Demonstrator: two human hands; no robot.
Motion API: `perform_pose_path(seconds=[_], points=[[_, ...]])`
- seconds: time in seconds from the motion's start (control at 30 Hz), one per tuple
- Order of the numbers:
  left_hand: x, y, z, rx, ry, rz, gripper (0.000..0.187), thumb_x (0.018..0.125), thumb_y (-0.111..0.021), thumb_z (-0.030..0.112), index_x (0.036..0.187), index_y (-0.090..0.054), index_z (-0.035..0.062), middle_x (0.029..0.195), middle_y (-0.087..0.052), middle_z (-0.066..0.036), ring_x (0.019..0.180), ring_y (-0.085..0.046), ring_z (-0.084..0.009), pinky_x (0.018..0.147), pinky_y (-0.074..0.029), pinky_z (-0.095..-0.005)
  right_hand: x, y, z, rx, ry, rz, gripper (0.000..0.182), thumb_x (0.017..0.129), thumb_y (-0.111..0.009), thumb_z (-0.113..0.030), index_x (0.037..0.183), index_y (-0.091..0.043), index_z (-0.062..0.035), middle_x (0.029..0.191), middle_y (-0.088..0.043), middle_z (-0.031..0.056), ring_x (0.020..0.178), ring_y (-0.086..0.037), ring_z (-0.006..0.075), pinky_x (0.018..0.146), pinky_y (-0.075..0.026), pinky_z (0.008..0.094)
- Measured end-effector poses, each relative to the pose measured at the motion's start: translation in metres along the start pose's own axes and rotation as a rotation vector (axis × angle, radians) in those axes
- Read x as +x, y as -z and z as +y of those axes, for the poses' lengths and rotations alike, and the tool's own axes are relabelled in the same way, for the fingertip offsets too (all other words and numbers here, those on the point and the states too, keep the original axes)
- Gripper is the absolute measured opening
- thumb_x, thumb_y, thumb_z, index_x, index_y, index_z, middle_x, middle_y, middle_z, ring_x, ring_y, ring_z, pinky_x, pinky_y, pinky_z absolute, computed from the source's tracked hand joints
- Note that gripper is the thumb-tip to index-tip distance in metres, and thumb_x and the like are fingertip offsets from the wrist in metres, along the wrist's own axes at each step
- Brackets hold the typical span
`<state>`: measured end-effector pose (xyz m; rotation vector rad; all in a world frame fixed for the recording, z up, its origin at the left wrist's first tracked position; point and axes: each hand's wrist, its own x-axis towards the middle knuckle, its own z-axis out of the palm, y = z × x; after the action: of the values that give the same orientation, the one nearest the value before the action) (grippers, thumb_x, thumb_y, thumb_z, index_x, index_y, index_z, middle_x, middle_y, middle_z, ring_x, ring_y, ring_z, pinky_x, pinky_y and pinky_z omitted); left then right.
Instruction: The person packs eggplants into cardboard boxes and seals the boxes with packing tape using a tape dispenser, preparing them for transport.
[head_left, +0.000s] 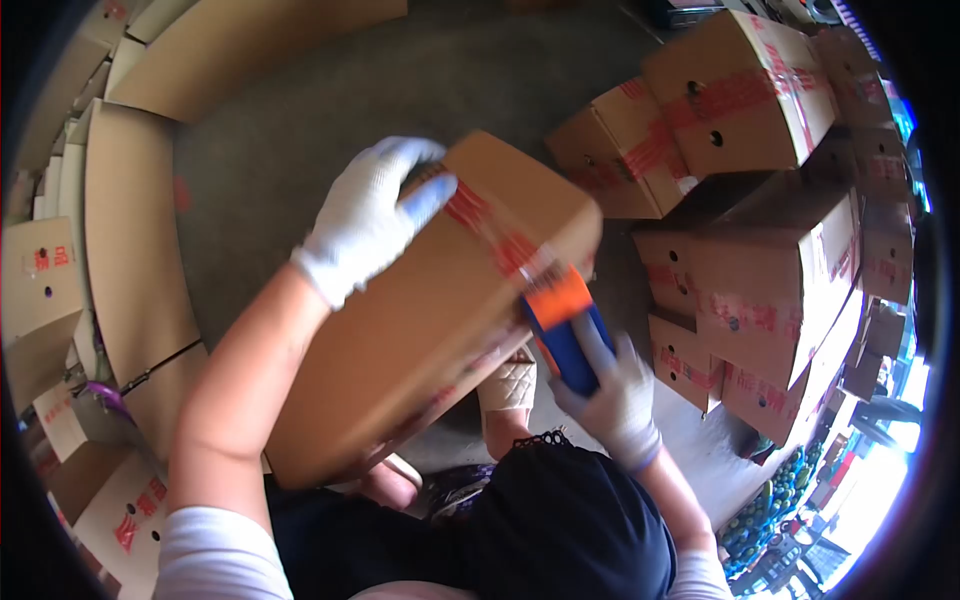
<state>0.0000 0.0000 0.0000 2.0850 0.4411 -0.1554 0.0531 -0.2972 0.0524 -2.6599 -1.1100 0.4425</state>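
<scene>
A closed brown cardboard box (pixel 400 310) lies tilted in front of my legs, with clear tape printed in red running across its upper face. My left hand (pixel 375 210), in a white glove with bluish fingertips, is at the box's far left edge. Its thumb lies over the taped face and its fingers curl past the edge. Gloved as well, my right hand (pixel 615 400) is closed around a blue and orange tape dispenser (pixel 570 335). The dispenser's orange head meets the box's right edge at the end of the tape strip. Motion blurs this area somewhat.
Taped cartons (pixel 745 270) are stacked on the right, with more boxes (pixel 740 90) behind. Large flattened cardboard sheets (pixel 135 240) stand along the left. Grey concrete floor (pixel 300 110) shows beyond the box. My sandalled foot (pixel 508 385) is close to the box's near side.
</scene>
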Motion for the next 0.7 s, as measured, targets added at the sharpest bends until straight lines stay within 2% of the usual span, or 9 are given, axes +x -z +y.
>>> perform_pose_path(seconds=[0.03, 0.1, 0.13, 0.23, 0.37, 0.47, 0.57, 0.63, 0.7], points=[[-0.015, -0.004, -0.002, 0.252, -0.167, 0.084, 0.074, 0.082, -0.076, 0.040, 0.143, -0.045, 0.0133, 0.145, -0.046, -0.016, 0.136, -0.040, -0.0355, 0.114, -0.030, -0.0502, 0.004, 0.004, -0.008, 0.005, -0.004, 0.005, 0.071, 0.072, -0.078, -0.031, 0.139, -0.054, -0.0249, 0.086, -0.061, 0.0192, 0.069, -0.066, 0.0342, 0.063, -0.056, 0.0454], [-0.062, -0.031, 0.038, 0.741, -0.212, 0.252, 0.086, 0.076, -0.076, 0.049, 0.146, -0.042, 0.0123, 0.149, -0.039, -0.019, 0.139, -0.034, -0.0416, 0.114, -0.028, -0.0551, 0.036, 0.028, -0.028, 0.024, 0.113, 0.140, 0.061, 0.074, -0.076, -0.034, 0.131, -0.058, -0.0232, 0.077, -0.061, 0.0178, 0.068, -0.067, 0.0361, 0.061, -0.056, 0.0454], [-0.083, -0.045, 0.045, 0.884, -0.097, 0.158, 0.102, 0.071, -0.077, 0.057, 0.151, -0.033, 0.0109, 0.155, -0.029, -0.021, 0.143, -0.024, -0.0472, 0.113, -0.021, -0.0648, 0.054, 0.032, -0.041, 0.060, 0.159, 0.147, 0.053, 0.075, -0.074, -0.034, 0.124, -0.060, -0.0196, 0.078, -0.064, 0.0173, 0.073, -0.069, 0.0367, 0.063, -0.056, 0.0452], [-0.105, -0.076, 0.032, 1.003, 0.146, -0.018, 0.112, 0.071, -0.074, 0.062, 0.156, -0.021, 0.0105, 0.159, -0.018, -0.021, 0.145, -0.014, -0.0508, 0.110, -0.013, -0.0754, 0.107, 0.051, -0.081, 0.098, 0.130, -0.092, 0.039, 0.080, -0.068, -0.034, 0.112, -0.065, -0.0107, 0.086, -0.071, 0.0167, 0.080, -0.071, 0.0329, 0.071, -0.057, 0.0421], [-0.080, -0.069, 0.013, 1.019, 0.299, 0.005, 0.105, 0.079, -0.066, 0.062, 0.157, -0.019, 0.0089, 0.160, -0.017, -0.020, 0.148, -0.013, -0.0444, 0.108, -0.020, -0.0753, 0.102, 0.056, -0.100, 0.027, 0.178, -0.122, 0.038, 0.082, -0.067, -0.034, 0.113, -0.064, -0.0110, 0.082, -0.070, 0.0178, 0.078, -0.071, 0.0336, 0.068, -0.057, 0.0430], [-0.080, -0.050, 0.024, 0.975, 0.308, 0.015, 0.101, 0.081, -0.065, 0.061, 0.155, -0.022, 0.0079, 0.160, -0.020, -0.020, 0.148, -0.019, -0.0411, 0.107, -0.027, -0.0726, 0.044, 0.041, -0.058, 0.026, 0.225, 0.113, 0.054, 0.077, -0.074, -0.036, 0.127, -0.060, -0.0202, 0.082, -0.066, 0.0186, 0.074, -0.070, 0.0361, 0.064, -0.057, 0.0445], [-0.072, -0.025, 0.017, 0.938, 0.259, 0.049, 0.101, 0.080, -0.067, 0.058, 0.155, -0.022, 0.0068, 0.159, -0.025, -0.021, 0.145, -0.026, -0.0419, 0.109, -0.031, -0.0681, 0.017, 0.004, -0.006, -0.082, 0.133, -0.093, 0.070, 0.074, -0.077, -0.040, 0.139, -0.053, -0.0242, 0.090, -0.061, 0.0200, 0.076, -0.068, 0.0373, 0.068, -0.057, 0.0451], [-0.069, 0.001, 0.007, 0.912, 0.205, 0.032, 0.098, 0.082, -0.066, 0.055, 0.155, -0.023, 0.0055, 0.159, -0.026, -0.022, 0.145, -0.028, -0.0423, 0.112, -0.032, -0.0610, 0.028, -0.010, -0.004, 0.005, 0.195, 0.019, 0.068, 0.075, -0.076, -0.039, 0.138, -0.053, -0.0250, 0.092, -0.062, 0.0191, 0.080, -0.068, 0.0370, 0.071, -0.057, 0.0457], [-0.060, 0.039, -0.032, 0.789, 0.020, 0.120, 0.082, 0.088, -0.064, 0.044, 0.152, -0.031, 0.0041, 0.154, -0.034, -0.025, 0.141, -0.036, -0.0392, 0.113, -0.037, -0.0418, 0.064, -0.009, -0.027, 0.053, 0.231, 0.049, 0.067, 0.075, -0.076, -0.038, 0.137, -0.054, -0.0250, 0.093, -0.063, 0.0191, 0.082, -0.068, 0.0368, 0.071, -0.057, 0.0452]])
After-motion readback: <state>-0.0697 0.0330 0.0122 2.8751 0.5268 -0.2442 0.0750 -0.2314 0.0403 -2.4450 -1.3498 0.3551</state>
